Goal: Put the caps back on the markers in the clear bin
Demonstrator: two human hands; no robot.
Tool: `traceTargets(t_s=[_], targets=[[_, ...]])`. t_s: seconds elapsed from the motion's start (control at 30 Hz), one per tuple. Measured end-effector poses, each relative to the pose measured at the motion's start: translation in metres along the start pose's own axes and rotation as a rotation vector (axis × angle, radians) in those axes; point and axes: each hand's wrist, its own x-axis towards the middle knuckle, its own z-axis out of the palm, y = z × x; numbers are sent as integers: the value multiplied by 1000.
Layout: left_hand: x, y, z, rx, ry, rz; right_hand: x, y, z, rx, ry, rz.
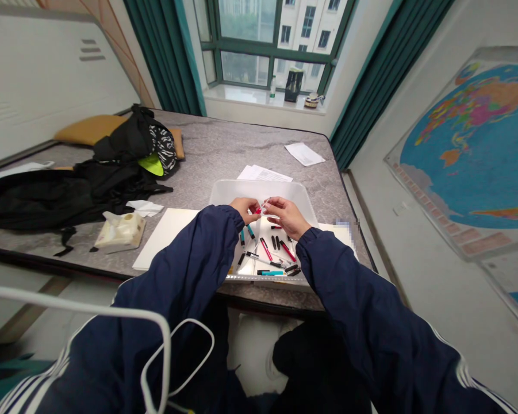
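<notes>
Over a translucent plastic bin, my two hands meet with fingertips close together. My left hand pinches a small red pen piece. Between the fingertips of my right hand is a thin whitish stick that looks like a pen refill; its end is at the red piece, and whether they are joined I cannot tell. Below, pens and pen parts lie loose in the bin: a red pen, another red pen, a teal pen and several black caps. My forearms hide the bin's sides.
White boards lie beside the bin on a grey mattress-like surface. To the left are a tissue pack and a black backpack. Papers lie behind the bin. A white cable loops across the near left.
</notes>
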Motion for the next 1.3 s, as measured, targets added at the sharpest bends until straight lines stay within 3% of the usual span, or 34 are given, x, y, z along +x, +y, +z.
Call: traceTargets(t_s=[0.37, 0.77, 1.0, 1.2, 1.3], targets=[[5, -6, 4, -50, 19, 29, 8, 7, -2, -118, 62, -78], [3, -3, 1, -24, 16, 18, 9, 11, -3, -291, 33, -137], [1, -4, 3, 18, -51, 25, 13, 10, -4, -278, 135, -245], [7, -13, 5, 193, -74, -175, 19, 9, -16, -328, 343, -318], [8, -15, 2, 224, 8, -242, 21, 15, -22, -598, 371, -234]])
